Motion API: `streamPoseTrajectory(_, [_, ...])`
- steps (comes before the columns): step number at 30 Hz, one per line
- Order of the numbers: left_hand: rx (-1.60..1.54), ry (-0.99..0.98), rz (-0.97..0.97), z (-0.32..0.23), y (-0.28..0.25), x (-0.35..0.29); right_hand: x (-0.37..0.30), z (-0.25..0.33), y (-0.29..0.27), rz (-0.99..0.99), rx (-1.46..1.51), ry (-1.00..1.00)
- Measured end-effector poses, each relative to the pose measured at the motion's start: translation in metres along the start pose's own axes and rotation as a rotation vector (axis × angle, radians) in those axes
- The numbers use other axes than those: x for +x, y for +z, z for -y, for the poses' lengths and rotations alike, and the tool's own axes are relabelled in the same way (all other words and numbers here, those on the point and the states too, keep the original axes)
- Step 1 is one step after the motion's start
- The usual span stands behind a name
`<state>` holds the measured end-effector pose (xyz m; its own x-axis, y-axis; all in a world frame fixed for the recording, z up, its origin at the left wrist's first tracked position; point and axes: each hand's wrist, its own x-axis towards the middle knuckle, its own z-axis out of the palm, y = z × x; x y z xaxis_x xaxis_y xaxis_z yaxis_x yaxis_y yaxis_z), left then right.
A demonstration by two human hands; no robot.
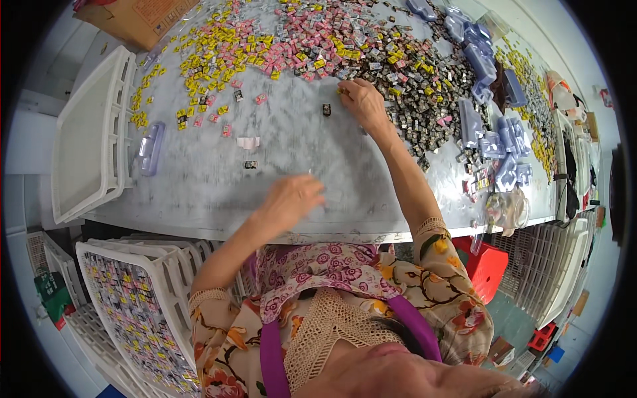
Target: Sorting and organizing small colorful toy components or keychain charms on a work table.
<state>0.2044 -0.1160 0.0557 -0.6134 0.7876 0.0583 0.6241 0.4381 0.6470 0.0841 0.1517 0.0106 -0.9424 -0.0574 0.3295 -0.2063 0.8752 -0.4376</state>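
My right hand [365, 105] reaches to the edge of a big heap of small packets [332, 40] in pink, yellow and black. Its fingers are closed at a small yellow packet [343, 91], partly hidden by the fingertips. My left hand [294, 200] hovers over the near part of the table, smeared by motion, so its fingers do not show clearly. Between the hands and the heap lie single black packets, one [326, 109] left of my right hand and another [250, 164] beyond my left hand. A small white piece of paper [248, 142] lies just past the latter.
Clear plastic trays [481, 60] line the table's right side; another [152, 148] lies at left. A white plastic crate [93, 132] leans at the left edge. Below stand crates, one filled with packets [133, 305]. A red stool [483, 265] is under the right edge.
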Motion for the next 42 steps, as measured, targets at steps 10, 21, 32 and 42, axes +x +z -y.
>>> streamPoseTrajectory(10, [0.257, -0.158, -0.381, 0.132, -0.05, 0.17, -0.048, 0.056, 0.004, -0.035, 0.059, 0.11])
streamPoseTrajectory(21, [0.211, -0.16, -0.263, 0.125, -0.047, 0.175, -0.042, 0.029, 0.0, 0.067, 0.285, 0.068])
streamPoseTrajectory(32, [0.132, -0.226, -0.166, 0.094, -0.031, 0.09, -0.056, 0.045, 0.003, 0.098, 0.262, 0.002])
streamPoseTrajectory(42, [0.089, -0.057, -0.265, 0.089, -0.029, 0.1, -0.061, 0.051, 0.001, 0.081, 0.35, 0.026])
